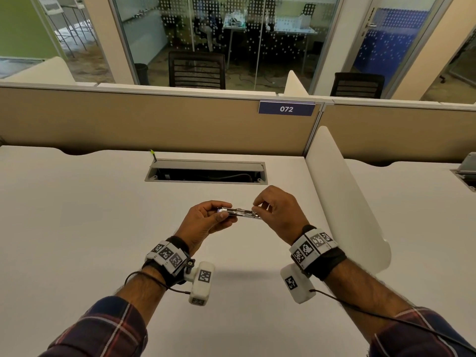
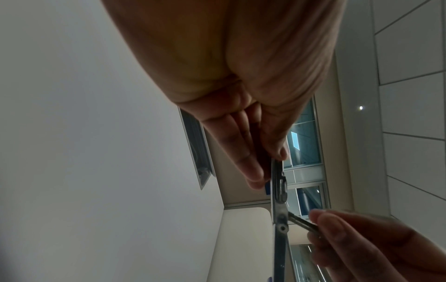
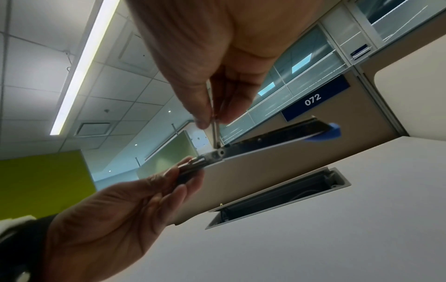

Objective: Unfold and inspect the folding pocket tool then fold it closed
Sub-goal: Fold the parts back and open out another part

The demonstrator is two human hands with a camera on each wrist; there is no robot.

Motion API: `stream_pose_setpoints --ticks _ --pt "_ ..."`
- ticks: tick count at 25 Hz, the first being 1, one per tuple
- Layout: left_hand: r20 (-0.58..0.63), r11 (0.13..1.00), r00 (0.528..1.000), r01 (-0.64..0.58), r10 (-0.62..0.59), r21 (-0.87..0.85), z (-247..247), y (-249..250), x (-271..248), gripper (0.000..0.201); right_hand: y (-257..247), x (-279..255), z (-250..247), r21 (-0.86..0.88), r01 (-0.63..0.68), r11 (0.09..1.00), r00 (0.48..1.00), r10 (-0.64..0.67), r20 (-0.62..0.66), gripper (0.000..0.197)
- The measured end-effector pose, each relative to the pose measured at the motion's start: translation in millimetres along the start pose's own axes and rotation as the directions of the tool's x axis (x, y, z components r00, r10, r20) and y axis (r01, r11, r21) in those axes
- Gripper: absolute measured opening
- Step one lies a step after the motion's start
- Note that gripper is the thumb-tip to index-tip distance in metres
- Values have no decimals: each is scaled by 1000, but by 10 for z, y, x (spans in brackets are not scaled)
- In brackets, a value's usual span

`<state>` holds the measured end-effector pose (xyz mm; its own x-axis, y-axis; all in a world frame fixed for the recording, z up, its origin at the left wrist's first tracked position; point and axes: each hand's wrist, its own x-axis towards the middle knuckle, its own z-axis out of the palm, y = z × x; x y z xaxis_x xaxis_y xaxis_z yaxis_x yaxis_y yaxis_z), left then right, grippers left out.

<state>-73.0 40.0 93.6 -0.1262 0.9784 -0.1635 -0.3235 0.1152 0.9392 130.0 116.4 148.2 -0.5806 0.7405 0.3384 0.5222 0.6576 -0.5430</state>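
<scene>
Unfolding: left hand (image 1: 206,219) grips tool (image 1: 238,212); right hand (image 1: 277,211) fingers (image 3: 201,106) pinching blade (image 3: 215,131), half-raised. Next, probably swing fully open.

1. The head view looks forward and down from above the desk (image 1: 103,202), taking in both hands, with the partition at 12 o'clock.
2. The left wrist view sits close under the left palm, facing along the fingers toward the right hand (image 2: 362,248).
3. The right wrist view looks up past the right hand (image 3: 217,66) toward the left hand (image 3: 115,219) at 7 o'clock.
4. All three share the desk's cable hatch (image 1: 206,173).
</scene>
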Motion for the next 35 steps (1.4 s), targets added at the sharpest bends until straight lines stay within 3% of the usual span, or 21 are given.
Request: stream_pose_setpoints --ticks 8,16,20,27,35 --pt "14 1000 1000 -4 5 -14 31 19 -9 20 10 -57 75 137 30 990 999 -25 -42 8" --pt "75 998 997 -10 5 64 173 38 -40 20 -69 -41 260 18 140 990 988 -140 61 7" --pt "68 999 998 -21 18 45 157 51 -53 22 -54 -75 278 -19 190 982 981 -189 49 19" --pt "40 1000 999 -26 26 -4 78 79 -79 20 21 -132 213 -61 195 979 972 -184 145 31" --pt "57 999 998 -32 33 -22 83 121 -97 21 5 -193 298 -21 220 975 975 -220 14 28"
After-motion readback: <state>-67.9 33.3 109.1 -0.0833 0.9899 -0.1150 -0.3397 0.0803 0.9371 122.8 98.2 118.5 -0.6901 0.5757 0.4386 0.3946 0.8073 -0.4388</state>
